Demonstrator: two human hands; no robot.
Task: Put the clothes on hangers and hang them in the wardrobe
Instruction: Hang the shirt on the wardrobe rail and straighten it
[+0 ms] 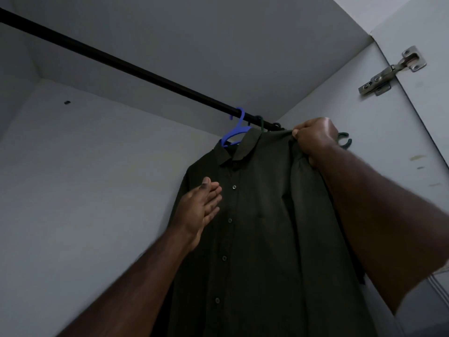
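The dark shirt (255,227) hangs on a blue hanger (234,132) from the black rail (126,66) — toward one o'clock inside the wardrobe (85,154). The right hand (315,139) pinches its shoulder; the left hand (201,207), fingers straight, rests against the shirt's chest.

Grey panel walls (73,190), dim light, steel door hinge (391,71).

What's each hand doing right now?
Left hand: open, flat fingers by the dark shirt front.
Right hand: grips the shirt's shoulder.
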